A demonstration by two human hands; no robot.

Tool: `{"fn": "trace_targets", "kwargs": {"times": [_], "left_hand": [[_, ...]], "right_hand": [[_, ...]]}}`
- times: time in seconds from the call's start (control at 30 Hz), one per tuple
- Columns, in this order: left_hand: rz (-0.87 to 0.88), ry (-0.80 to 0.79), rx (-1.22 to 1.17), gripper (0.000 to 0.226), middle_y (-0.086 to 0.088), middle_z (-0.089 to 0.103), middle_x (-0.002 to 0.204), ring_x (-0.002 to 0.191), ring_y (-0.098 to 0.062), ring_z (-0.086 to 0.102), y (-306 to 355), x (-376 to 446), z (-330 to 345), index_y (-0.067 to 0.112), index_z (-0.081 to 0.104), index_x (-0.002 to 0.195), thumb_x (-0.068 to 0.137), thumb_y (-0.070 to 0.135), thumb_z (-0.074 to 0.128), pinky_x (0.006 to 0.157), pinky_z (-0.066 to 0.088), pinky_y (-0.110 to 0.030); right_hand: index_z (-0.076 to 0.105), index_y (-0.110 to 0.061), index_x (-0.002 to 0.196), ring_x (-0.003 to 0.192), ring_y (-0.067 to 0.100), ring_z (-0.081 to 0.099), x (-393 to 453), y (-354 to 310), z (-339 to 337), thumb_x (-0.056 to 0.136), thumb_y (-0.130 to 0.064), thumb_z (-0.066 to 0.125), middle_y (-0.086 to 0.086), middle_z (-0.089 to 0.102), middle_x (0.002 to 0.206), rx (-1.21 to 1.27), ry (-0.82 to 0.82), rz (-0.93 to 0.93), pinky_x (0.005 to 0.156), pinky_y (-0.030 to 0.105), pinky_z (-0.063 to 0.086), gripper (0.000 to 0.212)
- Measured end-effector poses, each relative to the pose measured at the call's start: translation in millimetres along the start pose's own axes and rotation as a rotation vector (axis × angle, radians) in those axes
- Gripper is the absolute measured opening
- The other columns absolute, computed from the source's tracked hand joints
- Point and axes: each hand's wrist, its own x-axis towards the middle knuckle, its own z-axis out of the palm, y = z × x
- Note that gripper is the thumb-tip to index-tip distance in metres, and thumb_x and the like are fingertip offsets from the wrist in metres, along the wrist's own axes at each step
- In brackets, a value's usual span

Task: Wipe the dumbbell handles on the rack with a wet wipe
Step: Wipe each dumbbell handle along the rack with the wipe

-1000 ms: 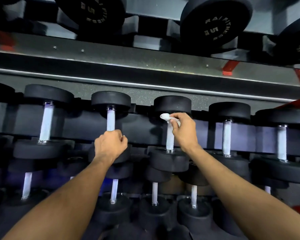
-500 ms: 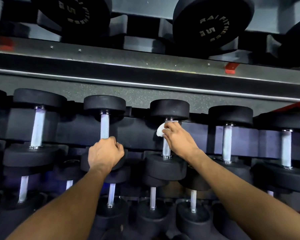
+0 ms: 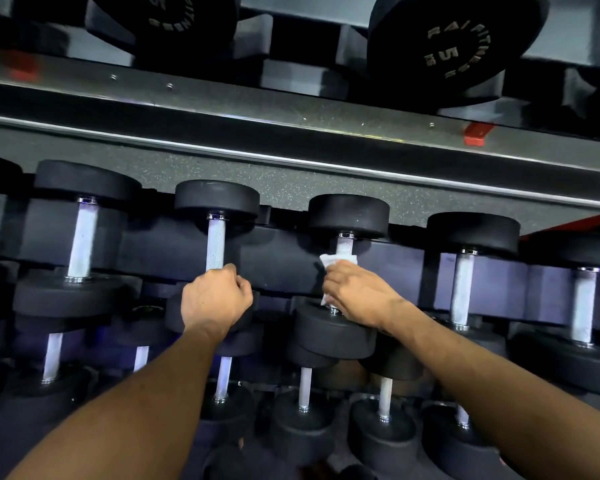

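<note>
A person's right hand (image 3: 355, 294) clenches a white wet wipe (image 3: 336, 263) around a dumbbell handle (image 3: 344, 244), the wipe showing at its 11 o'clock; the left hand (image 3: 215, 299) grips the neighbouring handle (image 3: 215, 242).

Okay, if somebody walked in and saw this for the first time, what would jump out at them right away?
Probably the two bare hands mid-frame: the right hand wraps a white wet wipe round a dumbbell handle in the middle row, while the left hand grips the neighbouring handle on its left. Then the big black 5-marked dumbbell head on the tier above, upper right.
</note>
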Motion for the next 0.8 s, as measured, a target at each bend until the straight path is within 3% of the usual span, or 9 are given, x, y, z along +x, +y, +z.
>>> {"fn": "trace_targets", "kwargs": {"times": [0.1, 0.23, 0.33, 0.43, 0.63, 0.8], "left_hand": [[0.008, 0.005, 0.014, 0.02, -0.004, 0.059, 0.063, 0.055, -0.028, 0.045, 0, 0, 1, 0.018, 0.052, 0.072, 0.088, 0.031, 0.048, 0.057, 0.039, -0.033], [0.009, 0.012, 0.015, 0.021, -0.002, 0.057, 0.061, 0.054, -0.028, 0.046, 0, 0, 1, 0.018, 0.052, 0.071, 0.087, 0.031, 0.049, 0.056, 0.04, -0.033], [0.011, 0.018, 0.016, 0.021, -0.003, 0.057, 0.06, 0.053, -0.028, 0.045, 0, -1, 1, 0.018, 0.052, 0.071, 0.087, 0.03, 0.049, 0.055, 0.039, -0.032], [0.011, 0.021, 0.026, 0.021, -0.003, 0.056, 0.06, 0.053, -0.028, 0.044, -1, -1, 1, 0.017, 0.052, 0.072, 0.088, 0.03, 0.049, 0.055, 0.038, -0.032], [0.014, 0.021, 0.028, 0.021, -0.001, 0.049, 0.057, 0.052, -0.028, 0.044, -1, -1, 2, 0.017, 0.05, 0.071, 0.087, 0.03, 0.049, 0.054, 0.038, -0.032], [0.01, 0.024, 0.016, 0.021, -0.002, 0.049, 0.057, 0.052, -0.029, 0.045, 0, -2, 1, 0.017, 0.051, 0.07, 0.087, 0.029, 0.05, 0.055, 0.039, -0.032]], "right_hand": [[0.067, -0.019, 0.085, 0.101, 0.021, 0.058, 6, 12, -10, 0.094, -0.042, 0.039, -0.002, 0.066, 0.091, -0.019, -0.027, -0.049, 0.099, 0.03, 0.04, 0.037], [0.066, -0.016, 0.081, 0.096, 0.025, 0.062, 16, 21, -19, 0.09, -0.029, 0.058, 0.001, 0.066, 0.089, -0.018, 0.08, 0.088, 0.096, 0.032, 0.045, 0.018], [0.062, -0.02, 0.074, 0.087, 0.021, 0.058, 7, 11, -7, 0.078, -0.011, 0.066, -0.003, 0.063, 0.08, -0.018, 0.016, -0.01, 0.09, 0.027, 0.04, 0.01], [0.065, -0.025, 0.079, 0.095, 0.017, 0.056, 0, 9, -1, 0.084, -0.017, 0.062, -0.009, 0.065, 0.089, 0.004, -0.108, -0.099, 0.091, 0.024, 0.04, 0.01], [0.073, -0.017, 0.092, 0.115, 0.022, 0.061, 16, 34, -16, 0.082, -0.015, 0.065, -0.002, 0.071, 0.106, -0.07, 0.047, 0.024, 0.104, 0.03, 0.045, 0.013], [0.069, -0.021, 0.084, 0.105, 0.022, 0.059, -2, 5, 2, 0.077, -0.013, 0.062, -0.005, 0.069, 0.097, 0.047, -0.206, -0.086, 0.092, 0.031, 0.05, 0.013]]}}
